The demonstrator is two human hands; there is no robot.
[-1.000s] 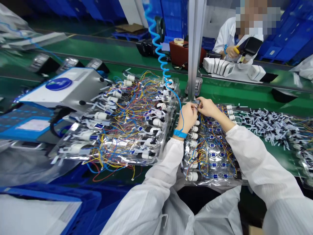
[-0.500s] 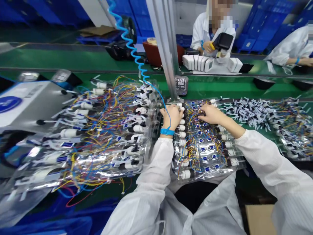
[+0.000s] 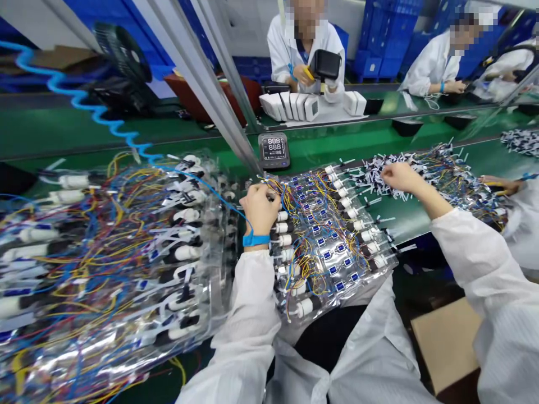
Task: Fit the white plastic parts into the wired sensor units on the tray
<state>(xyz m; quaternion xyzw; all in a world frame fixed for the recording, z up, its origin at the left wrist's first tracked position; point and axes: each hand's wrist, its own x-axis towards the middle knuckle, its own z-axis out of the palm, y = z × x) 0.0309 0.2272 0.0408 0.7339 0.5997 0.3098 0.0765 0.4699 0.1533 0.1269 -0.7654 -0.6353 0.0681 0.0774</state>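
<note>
between a crowded tray [image 3: 214,297] and a strip pile [image 3: 372,175], near a metal post [image 3: 206,90], lies the wired tray [image 3: 337,260], left hand [image 3: 260,207] curled at its far corner, right hand [image 3: 402,178] bunched at the pile, whether fingers grip unclear.

The right hand [image 3: 399,177] has moved from the clear tray [image 3: 350,290] to the white-strip pile [image 3: 370,175].

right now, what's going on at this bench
The person's left hand is at the far left corner of a clear tray of wired parts. The right hand is at a pile of small black and white pieces; whether its fingers hold one is unclear. A second tray lies to the left. Across the bench, a co-worker holds a black object.
</note>
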